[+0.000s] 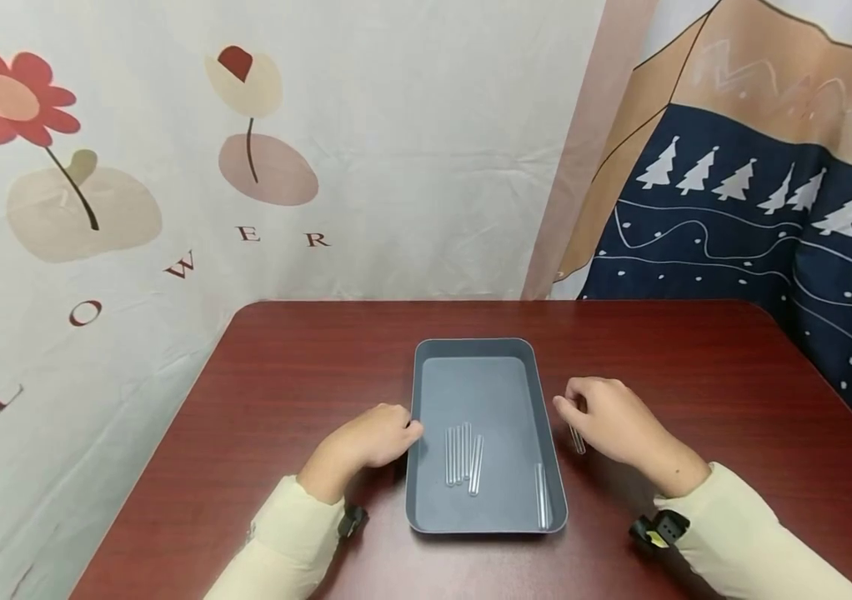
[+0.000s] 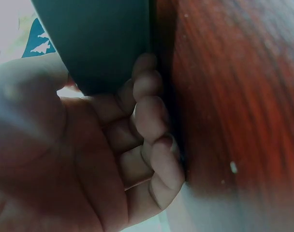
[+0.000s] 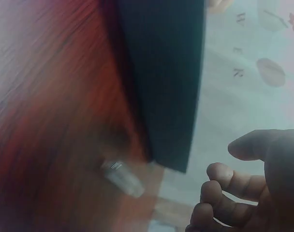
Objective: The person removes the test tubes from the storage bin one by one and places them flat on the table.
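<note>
A grey rectangular tray (image 1: 478,517) stands on the table. Inside it, several clear glass tubes (image 1: 463,454) lie side by side near the middle, and another clear tube (image 1: 543,496) lies along the right wall. My left hand (image 1: 373,437) grips the tray's left wall, its thumb at the rim and its curled fingers (image 2: 152,116) low on the outside. Beyond the right wall, my right hand (image 1: 613,417) hovers with thumb and fingers parted and nothing between them. A clear tube (image 3: 123,179) is below it on the table, partly hidden by the hand in the head view.
The reddish-brown wooden table (image 1: 306,358) extends around the tray. A pale curtain with flower prints (image 1: 411,150) hangs behind it, and a dark blue cloth with white trees (image 1: 696,242) hangs at the right.
</note>
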Motion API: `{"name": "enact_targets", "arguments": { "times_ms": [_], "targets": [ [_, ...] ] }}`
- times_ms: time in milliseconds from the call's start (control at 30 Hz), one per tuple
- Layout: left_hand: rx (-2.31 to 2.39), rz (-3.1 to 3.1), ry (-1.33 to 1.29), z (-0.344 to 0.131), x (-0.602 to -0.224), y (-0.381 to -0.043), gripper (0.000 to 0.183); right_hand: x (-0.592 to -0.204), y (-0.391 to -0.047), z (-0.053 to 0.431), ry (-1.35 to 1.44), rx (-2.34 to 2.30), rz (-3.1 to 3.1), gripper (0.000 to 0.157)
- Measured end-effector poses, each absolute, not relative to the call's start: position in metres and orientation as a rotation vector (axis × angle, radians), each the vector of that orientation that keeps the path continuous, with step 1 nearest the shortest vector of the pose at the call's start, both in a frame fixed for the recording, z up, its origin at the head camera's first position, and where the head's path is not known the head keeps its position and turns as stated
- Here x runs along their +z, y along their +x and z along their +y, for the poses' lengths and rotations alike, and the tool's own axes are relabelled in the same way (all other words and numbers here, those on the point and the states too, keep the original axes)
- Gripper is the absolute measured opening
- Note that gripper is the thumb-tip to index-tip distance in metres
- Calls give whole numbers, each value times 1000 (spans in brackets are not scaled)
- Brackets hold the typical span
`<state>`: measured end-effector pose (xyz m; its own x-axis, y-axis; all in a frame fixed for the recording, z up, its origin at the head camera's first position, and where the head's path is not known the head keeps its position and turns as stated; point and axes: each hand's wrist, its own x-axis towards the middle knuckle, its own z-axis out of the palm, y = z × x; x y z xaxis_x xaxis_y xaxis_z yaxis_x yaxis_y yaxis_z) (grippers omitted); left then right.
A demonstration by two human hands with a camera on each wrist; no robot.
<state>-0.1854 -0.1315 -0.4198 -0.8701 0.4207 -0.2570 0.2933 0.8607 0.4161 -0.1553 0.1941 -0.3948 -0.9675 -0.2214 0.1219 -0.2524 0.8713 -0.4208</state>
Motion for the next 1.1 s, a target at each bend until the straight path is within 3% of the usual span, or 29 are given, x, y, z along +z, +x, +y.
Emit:
{"name": "enact_targets", "arguments": {
  "times_ms": [333,1100],
  "targets": [
    [552,2672,492,-132,-418,-182,34,-383,-143,157,517,721,-2883,21],
    [538,2687,519,-131,-419,-185,35,-419,-142,104,775,655,-2914,31]
  ]
}}
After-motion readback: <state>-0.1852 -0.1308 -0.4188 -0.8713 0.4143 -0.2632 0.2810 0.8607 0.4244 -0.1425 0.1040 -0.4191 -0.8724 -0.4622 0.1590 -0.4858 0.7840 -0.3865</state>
